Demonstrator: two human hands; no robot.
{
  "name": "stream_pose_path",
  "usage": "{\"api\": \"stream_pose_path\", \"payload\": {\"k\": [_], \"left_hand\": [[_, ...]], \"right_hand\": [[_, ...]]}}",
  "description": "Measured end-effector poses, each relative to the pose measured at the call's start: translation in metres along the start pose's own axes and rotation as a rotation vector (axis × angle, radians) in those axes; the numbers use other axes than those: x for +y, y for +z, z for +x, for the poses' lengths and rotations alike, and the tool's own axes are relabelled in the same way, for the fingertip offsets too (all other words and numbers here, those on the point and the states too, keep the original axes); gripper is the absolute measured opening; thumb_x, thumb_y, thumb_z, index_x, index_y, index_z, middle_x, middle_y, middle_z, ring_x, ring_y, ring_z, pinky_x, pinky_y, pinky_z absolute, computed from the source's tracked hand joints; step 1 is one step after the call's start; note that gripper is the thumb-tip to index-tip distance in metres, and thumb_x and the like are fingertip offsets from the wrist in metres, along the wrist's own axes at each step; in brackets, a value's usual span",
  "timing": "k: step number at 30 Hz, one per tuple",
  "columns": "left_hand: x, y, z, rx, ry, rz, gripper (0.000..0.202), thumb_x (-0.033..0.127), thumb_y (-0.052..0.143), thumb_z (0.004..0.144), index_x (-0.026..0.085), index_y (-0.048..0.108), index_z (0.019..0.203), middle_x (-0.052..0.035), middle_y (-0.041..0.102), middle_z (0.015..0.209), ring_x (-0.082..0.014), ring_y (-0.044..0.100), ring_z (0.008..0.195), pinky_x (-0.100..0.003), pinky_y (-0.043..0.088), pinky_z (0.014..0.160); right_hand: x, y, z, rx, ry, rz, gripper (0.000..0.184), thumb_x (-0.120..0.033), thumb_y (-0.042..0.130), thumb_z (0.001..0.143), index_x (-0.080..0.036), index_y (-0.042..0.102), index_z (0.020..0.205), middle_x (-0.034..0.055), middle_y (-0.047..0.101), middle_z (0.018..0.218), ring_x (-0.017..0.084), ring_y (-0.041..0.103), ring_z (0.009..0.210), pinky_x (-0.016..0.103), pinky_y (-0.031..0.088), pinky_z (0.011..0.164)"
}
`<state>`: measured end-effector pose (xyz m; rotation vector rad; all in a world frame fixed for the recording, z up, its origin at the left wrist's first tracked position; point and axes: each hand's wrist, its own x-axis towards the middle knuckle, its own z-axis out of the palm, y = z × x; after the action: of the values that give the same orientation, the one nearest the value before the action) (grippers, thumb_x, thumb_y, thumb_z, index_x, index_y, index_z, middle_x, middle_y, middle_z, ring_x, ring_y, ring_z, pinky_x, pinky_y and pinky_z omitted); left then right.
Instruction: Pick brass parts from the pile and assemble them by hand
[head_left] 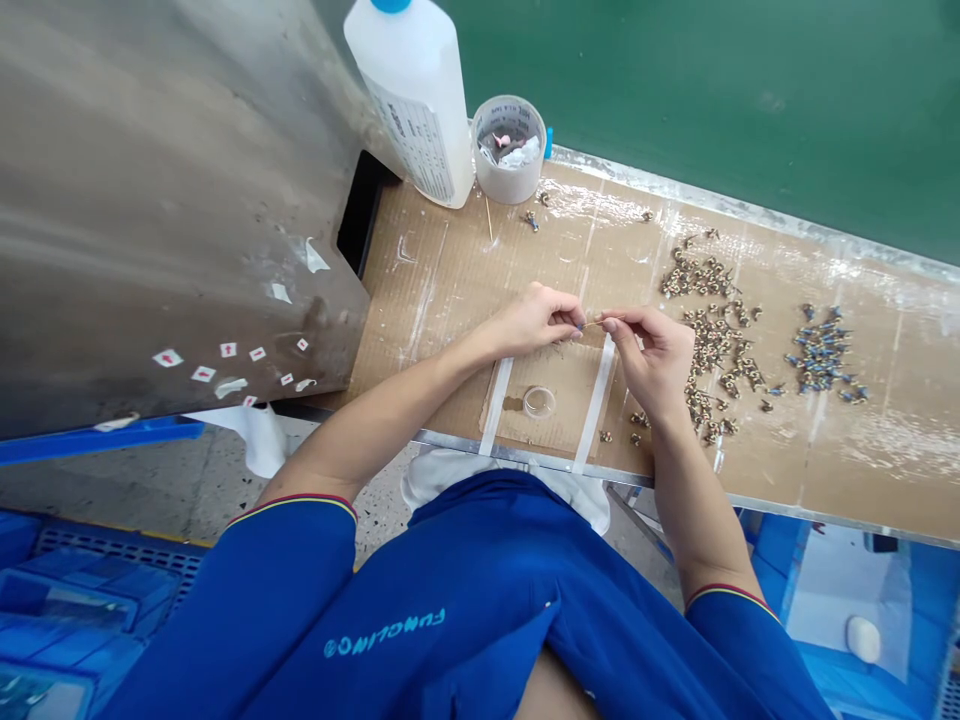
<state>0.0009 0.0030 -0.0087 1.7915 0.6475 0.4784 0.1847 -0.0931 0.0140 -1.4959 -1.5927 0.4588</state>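
My left hand [541, 318] is closed in a pinch over the cardboard-covered bench [450, 290], its fingertips on a tiny part with a blue end. My right hand [651, 350] pinches a thin stick [592, 323] whose tip meets the left fingertips. Both hands hover above a taped square on the cardboard. A small clear round dish [539, 402] lies just below them. A pile of small brass parts [712, 335] spreads to the right of my right hand, and a smaller pile of blue-tipped parts [823, 352] lies farther right.
A large white plastic bottle [416, 95] and a tape roll holding scraps [510, 148] stand at the back. A metal machine panel [165, 200] rises on the left. Blue crates [67, 620] sit on the floor. A green wall [712, 90] runs behind the bench.
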Motion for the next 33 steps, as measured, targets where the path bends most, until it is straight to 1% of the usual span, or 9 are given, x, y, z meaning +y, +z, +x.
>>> {"api": "stream_pose_path", "payload": {"k": [3,11,17,22,24,26,29,31,33], "left_hand": [[0.0,0.0,0.0,-0.006,-0.009,0.002,0.009,0.009,0.07,0.083,0.012,0.076,0.087,-0.0014,0.074,0.076,-0.0113,0.067,0.073,-0.023,0.049,0.075],[-0.002,0.0,0.001,-0.004,0.01,0.021,0.009,0.006,0.071,0.081,0.012,0.076,0.087,-0.0007,0.074,0.076,-0.0101,0.065,0.071,-0.022,0.047,0.072],[-0.002,0.0,0.001,-0.014,0.014,-0.024,0.007,0.009,0.07,0.082,0.012,0.075,0.087,-0.0012,0.075,0.077,-0.0101,0.066,0.07,-0.022,0.049,0.073],[-0.001,-0.002,0.001,-0.02,0.005,-0.026,0.005,0.011,0.071,0.082,0.012,0.074,0.087,-0.0017,0.074,0.077,-0.0104,0.065,0.07,-0.022,0.048,0.071],[-0.001,-0.003,0.001,-0.02,0.01,-0.028,0.005,0.011,0.071,0.082,0.012,0.074,0.086,-0.0015,0.073,0.077,-0.0105,0.065,0.071,-0.023,0.048,0.072],[0.0,-0.004,0.0,-0.025,0.019,-0.032,0.005,0.01,0.07,0.082,0.013,0.073,0.085,-0.0013,0.073,0.077,-0.0109,0.065,0.073,-0.023,0.049,0.074],[0.001,-0.004,0.0,-0.031,0.025,-0.047,0.005,0.009,0.068,0.083,0.013,0.072,0.084,-0.0013,0.072,0.078,-0.0112,0.065,0.074,-0.024,0.05,0.075],[0.001,-0.003,0.0,-0.032,0.027,-0.051,0.005,0.009,0.068,0.083,0.012,0.071,0.083,-0.0014,0.072,0.078,-0.011,0.064,0.073,-0.025,0.05,0.076],[0.0,-0.003,0.0,-0.034,0.03,-0.04,0.005,0.009,0.069,0.083,0.012,0.072,0.084,-0.0015,0.071,0.079,-0.0109,0.063,0.073,-0.025,0.05,0.076]], "right_hand": [[0.001,0.001,0.0,0.009,-0.044,-0.02,0.023,-0.041,0.067,0.1,-0.025,0.077,0.088,0.0028,0.082,0.085,0.018,0.077,0.075,0.031,0.062,0.071],[0.0,0.0,0.001,-0.02,-0.077,-0.013,0.019,-0.034,0.066,0.1,-0.025,0.077,0.087,0.0024,0.081,0.085,0.018,0.076,0.076,0.031,0.061,0.07],[0.001,0.001,0.001,-0.02,-0.068,0.008,0.019,-0.034,0.067,0.1,-0.025,0.078,0.087,0.0025,0.081,0.084,0.018,0.075,0.075,0.031,0.06,0.071],[-0.003,-0.008,0.001,0.059,0.035,0.163,0.02,-0.042,0.072,0.097,-0.024,0.077,0.09,0.003,0.079,0.083,0.017,0.075,0.073,0.031,0.059,0.067],[-0.013,-0.014,-0.003,0.009,0.036,0.245,0.019,-0.042,0.072,0.098,-0.025,0.077,0.091,0.0029,0.079,0.085,0.018,0.075,0.077,0.032,0.06,0.07],[-0.024,-0.017,-0.01,-0.134,-0.035,0.282,0.014,-0.037,0.072,0.098,-0.026,0.077,0.09,0.0028,0.079,0.09,0.018,0.075,0.085,0.034,0.062,0.077],[-0.036,-0.01,-0.028,-0.334,-0.161,0.217,0.011,-0.028,0.068,0.1,-0.027,0.078,0.096,0.0043,0.078,0.101,0.019,0.075,0.093,0.036,0.062,0.082],[-0.039,0.0,-0.041,-0.38,-0.221,0.141,0.013,-0.024,0.065,0.101,-0.027,0.078,0.1,0.0062,0.076,0.106,0.02,0.073,0.095,0.036,0.061,0.08],[-0.04,0.01,-0.051,-0.38,-0.264,0.079,0.015,-0.021,0.063,0.103,-0.026,0.077,0.1,0.0074,0.075,0.107,0.02,0.072,0.095,0.035,0.06,0.078]]}}
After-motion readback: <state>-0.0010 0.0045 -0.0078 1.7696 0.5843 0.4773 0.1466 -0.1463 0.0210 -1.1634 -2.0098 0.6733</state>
